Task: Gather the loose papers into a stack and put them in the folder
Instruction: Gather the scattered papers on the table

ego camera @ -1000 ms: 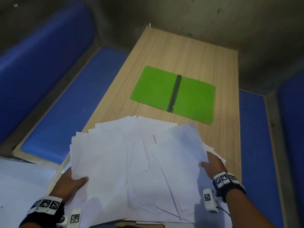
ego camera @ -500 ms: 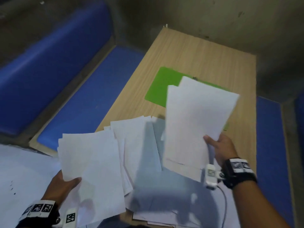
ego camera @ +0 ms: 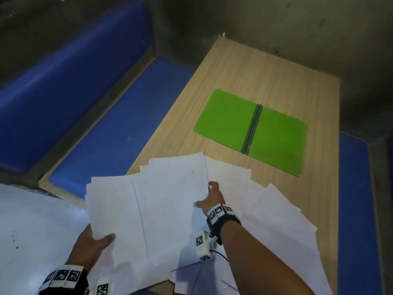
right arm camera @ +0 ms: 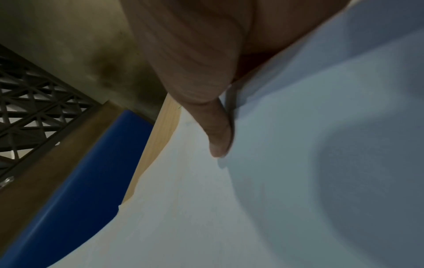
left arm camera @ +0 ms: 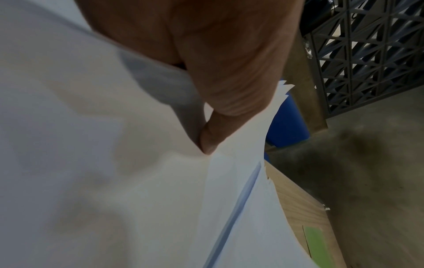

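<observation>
The left hand (ego camera: pixel 89 245) has a closed grip on a bundle of white papers (ego camera: pixel 148 209): the thumb lies flat across the top sheet and the rest of the fingers are tucked underneath, out of sight. From the left wrist view the thumb (left arm camera: pixel 213 132) presses into the sheet hard enough to leave a soft dent around its tip. The right hand (ego camera: pixel 212 199) grips the opposite edge of the same bundle, thumb on top and pointing left, fingers curled round the far corner; the right wrist view shows that thumb (right arm camera: pixel 218 134) lying along the paper's edge. The bundle is held slightly above the desk (ego camera: pixel 265 71), its edges uneven and fanned, sheets offset from each other.

More loose sheets (ego camera: pixel 287 220) lie spread over the near right part of the desk, overlapping at angles, thin and matte with sharp corners. Beyond them the green folder (ego camera: pixel 227 116) lies open and flat, well apart from both hands, two smooth rounded-corner panels joined by a darker ridged spine (ego camera: pixel 253 128).

The desk is pale wood-grain laminate with a straight edge. Blue padded benches (ego camera: pixel 95 116) run along both sides, their surface smooth and faintly shiny. A dark lattice panel (left arm camera: pixel 367 50) shows in both wrist views
</observation>
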Demonstrator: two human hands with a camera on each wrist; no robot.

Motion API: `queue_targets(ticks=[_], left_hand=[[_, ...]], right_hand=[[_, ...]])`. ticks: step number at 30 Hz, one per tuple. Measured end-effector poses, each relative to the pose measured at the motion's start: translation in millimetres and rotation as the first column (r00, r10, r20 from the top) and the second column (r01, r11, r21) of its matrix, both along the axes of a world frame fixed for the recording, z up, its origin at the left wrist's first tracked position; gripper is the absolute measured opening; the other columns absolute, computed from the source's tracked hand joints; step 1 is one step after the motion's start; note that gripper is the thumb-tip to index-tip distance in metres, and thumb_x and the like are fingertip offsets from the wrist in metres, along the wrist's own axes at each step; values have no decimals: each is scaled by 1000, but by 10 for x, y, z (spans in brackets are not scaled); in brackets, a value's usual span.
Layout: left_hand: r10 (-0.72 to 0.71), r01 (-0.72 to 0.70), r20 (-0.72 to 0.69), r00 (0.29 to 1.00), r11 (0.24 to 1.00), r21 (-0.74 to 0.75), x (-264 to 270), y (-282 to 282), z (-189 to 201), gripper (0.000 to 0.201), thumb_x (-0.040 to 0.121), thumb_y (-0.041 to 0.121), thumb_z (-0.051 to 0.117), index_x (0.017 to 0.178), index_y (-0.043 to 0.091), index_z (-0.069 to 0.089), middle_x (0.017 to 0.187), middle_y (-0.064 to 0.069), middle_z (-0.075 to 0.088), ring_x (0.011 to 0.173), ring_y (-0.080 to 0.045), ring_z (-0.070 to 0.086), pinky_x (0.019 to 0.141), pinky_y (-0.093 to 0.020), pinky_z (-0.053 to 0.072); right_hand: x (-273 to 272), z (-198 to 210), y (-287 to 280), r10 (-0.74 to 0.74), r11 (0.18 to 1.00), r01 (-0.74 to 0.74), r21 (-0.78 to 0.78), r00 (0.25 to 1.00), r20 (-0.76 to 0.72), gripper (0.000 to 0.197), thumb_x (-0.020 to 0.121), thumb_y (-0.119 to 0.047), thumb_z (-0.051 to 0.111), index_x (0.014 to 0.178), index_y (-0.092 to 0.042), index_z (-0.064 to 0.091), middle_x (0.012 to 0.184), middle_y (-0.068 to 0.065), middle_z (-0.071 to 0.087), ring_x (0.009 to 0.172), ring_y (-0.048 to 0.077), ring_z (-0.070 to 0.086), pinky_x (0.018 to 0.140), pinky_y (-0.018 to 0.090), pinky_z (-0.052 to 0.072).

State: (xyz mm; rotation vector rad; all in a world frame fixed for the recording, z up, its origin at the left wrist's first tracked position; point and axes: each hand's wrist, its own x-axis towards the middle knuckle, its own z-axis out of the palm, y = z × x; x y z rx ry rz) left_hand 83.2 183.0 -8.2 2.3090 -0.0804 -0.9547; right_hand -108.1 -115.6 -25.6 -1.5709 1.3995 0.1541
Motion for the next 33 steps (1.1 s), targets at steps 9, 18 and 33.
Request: queue_targets(ticks=[9, 18, 33], left_hand=[[183, -187, -54, 982, 979, -85, 276, 227, -79, 66, 78, 13, 82, 137, 13, 53, 125, -12, 66, 114, -37, 61, 102, -58, 44], [108, -108, 35, 994, 994, -1, 226, 210, 46, 55, 81, 6, 78, 132, 7, 56, 116, -20, 67, 102, -36, 62, 92, -48, 48], [43, -50, 78, 996, 995, 92, 50, 202, 164, 85, 57, 33, 75, 133, 1, 54, 124, -27, 63, 114, -44, 59, 88, -43, 43]], right_hand=[[-836, 406, -280, -326, 931, 358, -72, 904, 278, 22, 80, 6, 67, 102, 4, 63, 87, 14, 63, 80, 24, 56, 55, 24, 44], [-1636, 601, -386, -493, 837, 545, -39, 783, 379, 27, 85, -6, 69, 110, 2, 65, 104, 14, 69, 97, 29, 66, 89, 41, 51], [-83, 140, 247, 405, 914, -407, 13, 907, -116, 79, 72, -33, 81, 136, -13, 39, 133, 10, 52, 118, 30, 55, 95, 37, 49]])
